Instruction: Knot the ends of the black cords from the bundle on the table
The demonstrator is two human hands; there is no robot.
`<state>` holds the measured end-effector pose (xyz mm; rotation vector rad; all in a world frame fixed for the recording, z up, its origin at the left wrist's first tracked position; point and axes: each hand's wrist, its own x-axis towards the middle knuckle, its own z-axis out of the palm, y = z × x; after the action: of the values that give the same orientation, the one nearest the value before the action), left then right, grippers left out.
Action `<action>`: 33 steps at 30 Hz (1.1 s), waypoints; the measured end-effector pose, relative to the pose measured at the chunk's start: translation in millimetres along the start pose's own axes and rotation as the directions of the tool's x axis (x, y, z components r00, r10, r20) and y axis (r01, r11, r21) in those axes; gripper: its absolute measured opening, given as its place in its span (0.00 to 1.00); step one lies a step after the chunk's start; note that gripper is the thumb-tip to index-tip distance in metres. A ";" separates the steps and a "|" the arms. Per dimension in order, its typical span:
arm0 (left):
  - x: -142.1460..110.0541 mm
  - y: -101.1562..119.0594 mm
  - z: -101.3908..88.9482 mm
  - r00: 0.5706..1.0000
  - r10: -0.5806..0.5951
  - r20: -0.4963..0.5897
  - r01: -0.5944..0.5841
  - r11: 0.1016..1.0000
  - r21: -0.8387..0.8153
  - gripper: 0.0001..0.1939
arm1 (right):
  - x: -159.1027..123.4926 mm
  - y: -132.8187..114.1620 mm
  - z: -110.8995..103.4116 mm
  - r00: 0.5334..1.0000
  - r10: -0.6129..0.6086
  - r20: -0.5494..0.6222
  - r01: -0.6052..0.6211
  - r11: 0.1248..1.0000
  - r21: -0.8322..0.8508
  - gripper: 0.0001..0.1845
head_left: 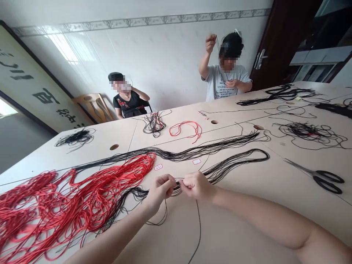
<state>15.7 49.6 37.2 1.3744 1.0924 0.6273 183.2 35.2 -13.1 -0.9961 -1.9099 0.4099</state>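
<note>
Both hands meet above the near part of the table, fingers closed on black cord. My left hand (161, 189) pinches the cord with thumb and forefinger. Close beside it, my right hand (195, 185) grips the cord a short way along. A bundle of black cords (233, 163) runs beneath the hands, looping out to the right and trailing left toward a pile of red cord (101, 190). One loose black strand hangs down toward the near edge. The exact crossing of strands between the fingertips is too small to make out.
Black-handled scissors (327, 179) lie open at the right. A longer black cord bundle (176, 156) stretches across the table (277, 190), with two small red-edged labels nearby. A tangled black cord heap (305, 132) lies farther right. Two people sit across the table, one holding up a cord.
</note>
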 end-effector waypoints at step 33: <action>-20.7 154.0 8.6 0.946 0.267 0.182 -0.314 0.896 0.316 0.07 | 88.3 -56.9 -128.6 0.895 -0.008 0.447 -0.320 0.687 0.653 0.10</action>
<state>51.0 51.2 188.8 1.8799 0.9199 0.5650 241.9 54.4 141.1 -0.5530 -1.7569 1.4604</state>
